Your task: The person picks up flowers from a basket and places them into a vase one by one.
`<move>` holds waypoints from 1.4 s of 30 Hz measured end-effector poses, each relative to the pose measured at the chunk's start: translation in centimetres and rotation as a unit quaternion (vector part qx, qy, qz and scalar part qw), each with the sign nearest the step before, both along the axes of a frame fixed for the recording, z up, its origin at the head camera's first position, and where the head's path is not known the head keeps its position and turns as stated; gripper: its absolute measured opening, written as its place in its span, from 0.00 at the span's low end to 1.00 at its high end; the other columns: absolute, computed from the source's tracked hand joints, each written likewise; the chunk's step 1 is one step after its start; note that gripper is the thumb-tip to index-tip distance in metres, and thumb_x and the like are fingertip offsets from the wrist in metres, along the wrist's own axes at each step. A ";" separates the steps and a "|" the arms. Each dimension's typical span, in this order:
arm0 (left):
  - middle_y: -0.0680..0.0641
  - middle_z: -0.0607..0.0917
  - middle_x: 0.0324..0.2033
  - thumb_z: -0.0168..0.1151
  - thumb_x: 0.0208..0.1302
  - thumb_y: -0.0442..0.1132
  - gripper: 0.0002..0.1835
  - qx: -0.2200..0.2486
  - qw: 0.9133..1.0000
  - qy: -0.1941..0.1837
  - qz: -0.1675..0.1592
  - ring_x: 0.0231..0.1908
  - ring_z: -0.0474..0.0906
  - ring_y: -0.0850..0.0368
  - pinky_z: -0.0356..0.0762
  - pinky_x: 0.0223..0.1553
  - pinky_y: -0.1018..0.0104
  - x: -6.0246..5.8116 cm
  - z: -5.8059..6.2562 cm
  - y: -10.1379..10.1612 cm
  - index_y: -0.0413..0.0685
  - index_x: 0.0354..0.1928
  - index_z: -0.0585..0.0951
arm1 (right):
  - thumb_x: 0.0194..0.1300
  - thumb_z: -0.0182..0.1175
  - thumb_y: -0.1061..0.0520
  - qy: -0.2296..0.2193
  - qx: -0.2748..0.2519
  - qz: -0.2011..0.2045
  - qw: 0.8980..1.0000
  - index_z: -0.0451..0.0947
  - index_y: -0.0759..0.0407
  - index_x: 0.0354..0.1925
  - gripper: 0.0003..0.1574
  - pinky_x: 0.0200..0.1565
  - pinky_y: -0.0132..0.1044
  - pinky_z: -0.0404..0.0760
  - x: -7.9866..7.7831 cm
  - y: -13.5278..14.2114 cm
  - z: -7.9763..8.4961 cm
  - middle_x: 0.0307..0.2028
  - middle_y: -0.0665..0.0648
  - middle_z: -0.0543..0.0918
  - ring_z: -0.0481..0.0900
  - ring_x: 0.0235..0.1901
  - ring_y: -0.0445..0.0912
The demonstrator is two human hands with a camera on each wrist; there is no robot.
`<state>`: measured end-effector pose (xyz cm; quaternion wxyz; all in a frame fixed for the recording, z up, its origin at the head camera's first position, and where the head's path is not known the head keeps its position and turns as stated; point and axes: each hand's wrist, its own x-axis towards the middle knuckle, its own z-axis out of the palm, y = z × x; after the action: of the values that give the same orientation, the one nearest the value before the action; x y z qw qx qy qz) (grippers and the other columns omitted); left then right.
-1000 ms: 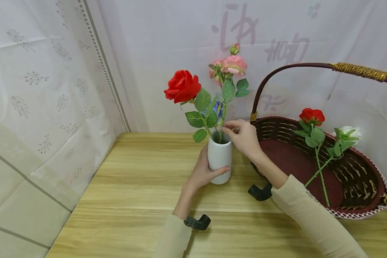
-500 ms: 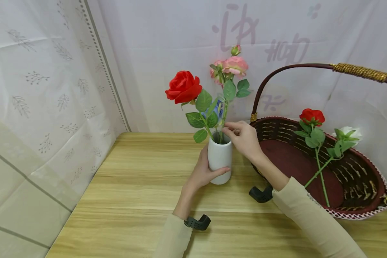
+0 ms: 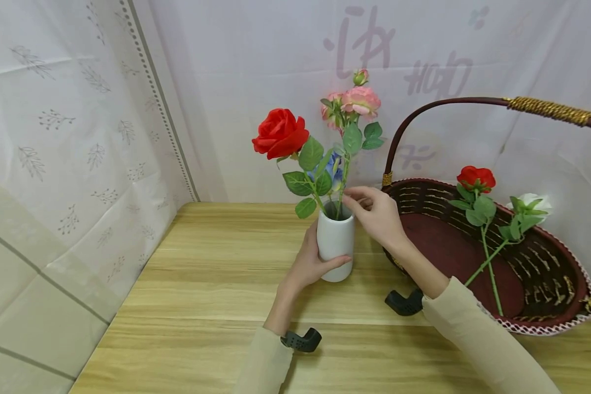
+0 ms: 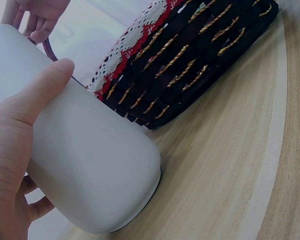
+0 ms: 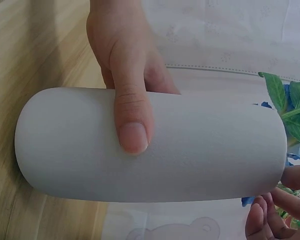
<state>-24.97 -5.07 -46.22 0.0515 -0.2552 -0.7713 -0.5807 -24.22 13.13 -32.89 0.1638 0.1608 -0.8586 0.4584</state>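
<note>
Soft, even light is brightening the head view; the wrist views are looking greyer, shading the white, cylindrical, ceramic-looking vase [image 4: 105, 155]. Left-wrist lens distortion is bowing a pale stripe [image 4: 277, 145] along the flat wooden tabletop [image 4: 215, 160].

Faint purple lettering [image 3: 343, 49] on the pale curtain [image 3: 256, 65] at the back, none surely legible

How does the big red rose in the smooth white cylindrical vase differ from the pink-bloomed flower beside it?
The big red rose shows one large bloom; the pink-bloomed flower carries smaller blooms and a bud. The rose leans toward the picture's left, while the pink-bloomed flower stands nearer upright and reaches higher. Both have green leaves and stand in the smooth white cylindrical vase.
</note>
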 end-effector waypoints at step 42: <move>0.53 0.67 0.66 0.81 0.53 0.44 0.60 0.006 1.000 0.024 -0.002 0.61 0.70 0.57 0.70 0.61 0.52 -0.3 -0.1 0.1 0.67 0.79 0.48 | 0.74 0.61 0.55 -0.013 0.019 0.022 0.999 0.80 0.59 0.57 0.17 0.42 0.25 0.79 6.3 4.0 0.8 0.47 0.56 0.86 0.84 0.42 0.46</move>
<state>-25.25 -4.99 -46.35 0.0703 -0.2704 -0.7661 -0.5789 -17.88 17.09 -32.06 0.1394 0.1772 -0.8653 0.4476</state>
